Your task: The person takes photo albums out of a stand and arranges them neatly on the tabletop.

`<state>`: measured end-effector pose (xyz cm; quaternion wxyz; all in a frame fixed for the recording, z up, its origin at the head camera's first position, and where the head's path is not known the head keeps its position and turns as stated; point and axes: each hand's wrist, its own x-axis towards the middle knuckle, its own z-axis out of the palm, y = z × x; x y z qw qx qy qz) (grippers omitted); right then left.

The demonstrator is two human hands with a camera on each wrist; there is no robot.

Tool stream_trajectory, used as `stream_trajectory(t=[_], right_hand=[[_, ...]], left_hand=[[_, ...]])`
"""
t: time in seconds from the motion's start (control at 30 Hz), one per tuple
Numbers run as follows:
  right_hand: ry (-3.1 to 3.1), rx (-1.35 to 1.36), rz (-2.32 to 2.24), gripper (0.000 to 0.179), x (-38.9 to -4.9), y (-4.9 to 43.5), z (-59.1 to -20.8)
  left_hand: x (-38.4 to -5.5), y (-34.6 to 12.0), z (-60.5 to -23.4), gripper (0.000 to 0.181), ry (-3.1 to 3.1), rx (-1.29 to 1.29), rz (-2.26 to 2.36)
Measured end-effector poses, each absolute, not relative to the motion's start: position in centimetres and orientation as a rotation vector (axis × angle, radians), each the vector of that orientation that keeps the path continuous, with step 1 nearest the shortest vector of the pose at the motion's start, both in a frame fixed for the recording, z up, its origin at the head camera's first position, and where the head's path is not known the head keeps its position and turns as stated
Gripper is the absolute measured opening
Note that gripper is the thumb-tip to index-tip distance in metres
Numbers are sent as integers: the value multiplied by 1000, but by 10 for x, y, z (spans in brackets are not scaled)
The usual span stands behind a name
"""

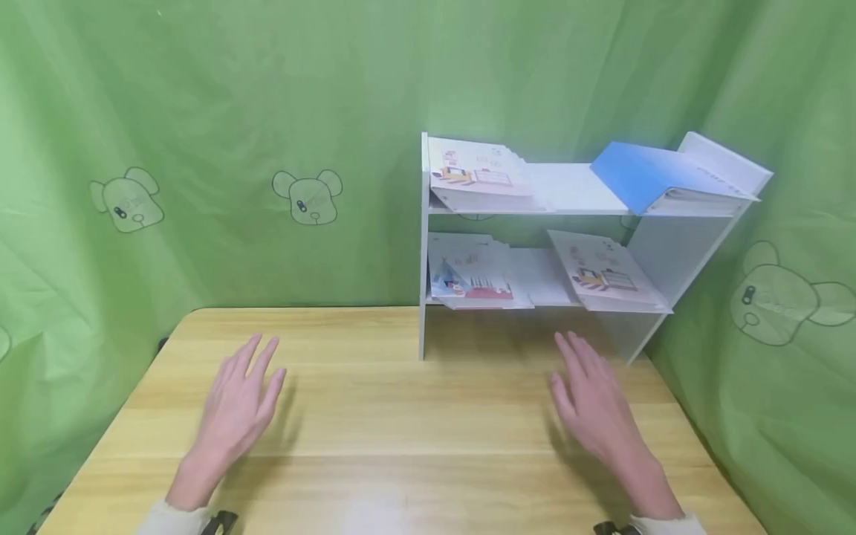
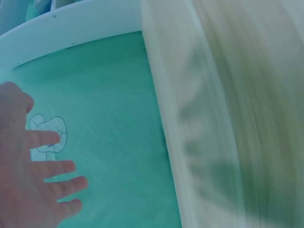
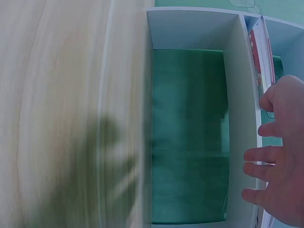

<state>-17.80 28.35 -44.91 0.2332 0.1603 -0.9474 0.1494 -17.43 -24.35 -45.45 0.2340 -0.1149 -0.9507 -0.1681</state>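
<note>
Over the left part of the wooden table, my left hand (image 1: 234, 405) hovers with its fingers straight and spread, holding nothing. My right hand (image 1: 591, 397) is held over the table's right part in front of the white shelf (image 1: 423, 245), fingers extended and nothing in them. Both cast shadows on the wood. In the left wrist view the left hand (image 2: 28, 175) shows spread fingers against green cloth. The right wrist view has the right hand (image 3: 280, 156) in front of the shelf's edge, apparently apart from it.
On the upper shelf lie a stack of booklets (image 1: 478, 171) and a blue folder (image 1: 642, 174). The lower shelf bears further booklets (image 1: 468, 267) and a leaning one (image 1: 605, 271). Green curtain (image 1: 214, 111) with bear faces surrounds the wooden table (image 1: 374, 423).
</note>
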Motion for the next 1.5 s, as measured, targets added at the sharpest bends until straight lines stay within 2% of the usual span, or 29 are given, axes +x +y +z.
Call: stream_trajectory(t=[0.63, 1.5], right_hand=[[-2518, 365, 712, 58, -175, 277, -434], [-2400, 405, 893, 62, -175, 260, -408]], left_hand=[[-182, -209, -444, 50, -2555, -364, -892], [-187, -172, -418, 44, -2358, -512, -1129]])
